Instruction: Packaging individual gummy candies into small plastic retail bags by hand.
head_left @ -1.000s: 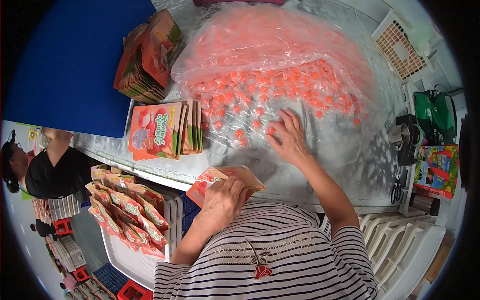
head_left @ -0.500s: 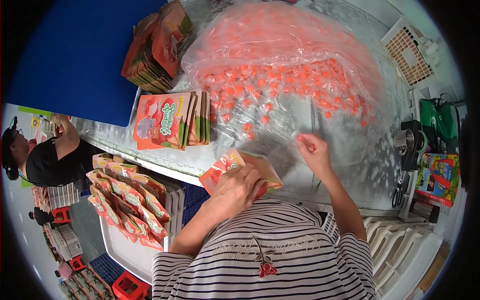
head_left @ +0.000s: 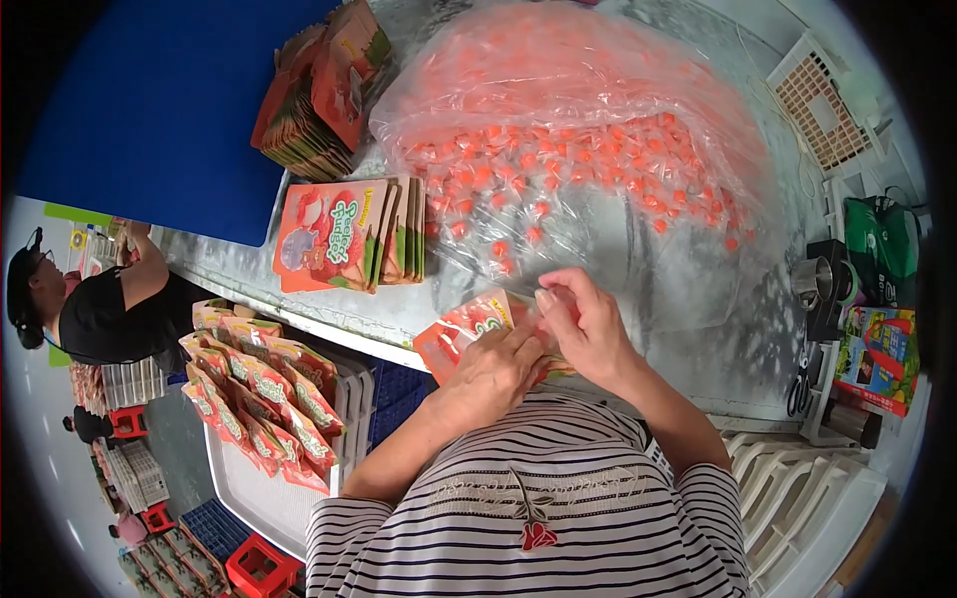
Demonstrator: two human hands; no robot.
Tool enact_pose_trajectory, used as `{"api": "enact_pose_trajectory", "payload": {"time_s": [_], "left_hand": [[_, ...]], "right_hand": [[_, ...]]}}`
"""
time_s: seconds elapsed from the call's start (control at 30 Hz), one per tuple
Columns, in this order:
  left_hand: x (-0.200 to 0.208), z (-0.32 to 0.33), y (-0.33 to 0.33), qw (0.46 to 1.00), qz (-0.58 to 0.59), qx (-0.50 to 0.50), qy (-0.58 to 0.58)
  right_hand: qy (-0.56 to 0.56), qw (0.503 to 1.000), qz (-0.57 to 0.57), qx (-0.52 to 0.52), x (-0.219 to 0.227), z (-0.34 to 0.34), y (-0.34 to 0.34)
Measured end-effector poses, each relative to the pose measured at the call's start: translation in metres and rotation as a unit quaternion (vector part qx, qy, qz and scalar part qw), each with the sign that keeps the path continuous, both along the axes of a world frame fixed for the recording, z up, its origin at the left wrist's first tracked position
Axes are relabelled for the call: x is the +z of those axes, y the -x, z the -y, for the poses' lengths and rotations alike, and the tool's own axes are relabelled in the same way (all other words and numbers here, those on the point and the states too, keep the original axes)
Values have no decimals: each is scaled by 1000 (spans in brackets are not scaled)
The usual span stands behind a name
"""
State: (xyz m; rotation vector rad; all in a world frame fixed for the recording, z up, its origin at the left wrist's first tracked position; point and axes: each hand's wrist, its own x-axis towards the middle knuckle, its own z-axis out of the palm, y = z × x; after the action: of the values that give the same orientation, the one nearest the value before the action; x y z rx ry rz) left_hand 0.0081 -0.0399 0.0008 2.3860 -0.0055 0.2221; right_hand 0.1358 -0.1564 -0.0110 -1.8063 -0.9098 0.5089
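My left hand (head_left: 496,369) grips a red and tan candy pouch (head_left: 445,341) at the table's near edge. At the pouch's right end my right hand (head_left: 590,331) has its fingers curled together; what they hold, if anything, is hidden. Beyond both hands, a large clear plastic bag (head_left: 563,75) spills wrapped orange-red candies (head_left: 638,149). A few loose wrapped candies (head_left: 501,250) lie nearer to me. Left of these stands a short row of flat pouches (head_left: 329,234), with a taller stack of pouches (head_left: 309,110) behind it.
Filled pouches (head_left: 264,389) crowd a white tray (head_left: 234,473) at the left. A blue panel (head_left: 150,110) covers the far left. On the right are a metal cup (head_left: 809,281), scissors (head_left: 798,389), a tan plastic basket (head_left: 819,110) and white racks (head_left: 797,498). A person in black (head_left: 115,309) works at left.
My right hand has moved left from above the table to the pouch's right end. My left hand still grips the pouch, and the whole view has shifted slightly.
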Motion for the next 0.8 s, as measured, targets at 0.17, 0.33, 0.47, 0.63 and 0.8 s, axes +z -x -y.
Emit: {"api": "enact_pose_trajectory", "payload": {"time_s": [0.17, 0.33, 0.47, 0.63, 0.8], "left_hand": [[3, 2, -1, 999, 32, -22, 28], [1, 1, 6, 997, -3, 11, 75], [0, 4, 8, 999, 36, 10, 29], [-6, 4, 8, 998, 50, -26, 4], [-1, 0, 12, 999, 35, 8, -9]], "right_hand": [[16, 999, 29, 0, -9, -8, 4], [23, 995, 42, 89, 3, 9, 14], [50, 991, 5, 125, 14, 23, 2], [78, 980, 127, 135, 12, 23, 10], [16, 993, -44, 105, 35, 31, -12]]}}
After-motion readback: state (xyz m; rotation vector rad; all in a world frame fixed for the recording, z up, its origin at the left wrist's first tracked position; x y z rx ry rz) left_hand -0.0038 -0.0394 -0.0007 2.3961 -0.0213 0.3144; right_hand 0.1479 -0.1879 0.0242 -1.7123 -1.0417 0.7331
